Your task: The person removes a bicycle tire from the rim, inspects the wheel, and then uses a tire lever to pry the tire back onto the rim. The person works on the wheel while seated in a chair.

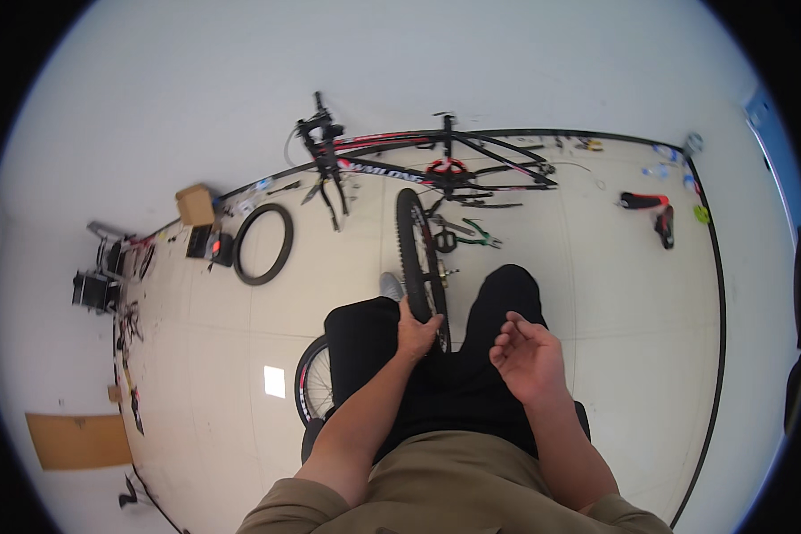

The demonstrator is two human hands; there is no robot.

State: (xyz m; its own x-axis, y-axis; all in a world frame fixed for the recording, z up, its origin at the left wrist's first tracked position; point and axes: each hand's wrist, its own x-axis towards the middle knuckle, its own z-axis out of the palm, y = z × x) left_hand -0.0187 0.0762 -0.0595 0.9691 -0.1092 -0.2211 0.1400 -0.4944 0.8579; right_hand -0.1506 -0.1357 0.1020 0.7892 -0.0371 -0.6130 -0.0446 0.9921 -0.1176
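Note:
My left hand (418, 332) grips the tyre of a bicycle wheel (411, 249), which stands upright between my black-trousered legs, with its hub and axle sticking out on the right side. My right hand (525, 356) is raised beside it over my right thigh, palm turned up and fingers loosely bent, holding nothing. Beyond the wheel lie a pedal (445, 240) and green-handled pliers (485, 238). A black and red bicycle frame with fork (327, 160) lies along the wall.
A loose tyre (262, 245), a cardboard box (196, 205) and a black toolbox (209, 247) sit at the left. Another wheel (311, 378) rests by my left leg. Red-and-black items (641, 203) lie at the right. Small parts line the walls. A wooden board (76, 436) is at the lower left.

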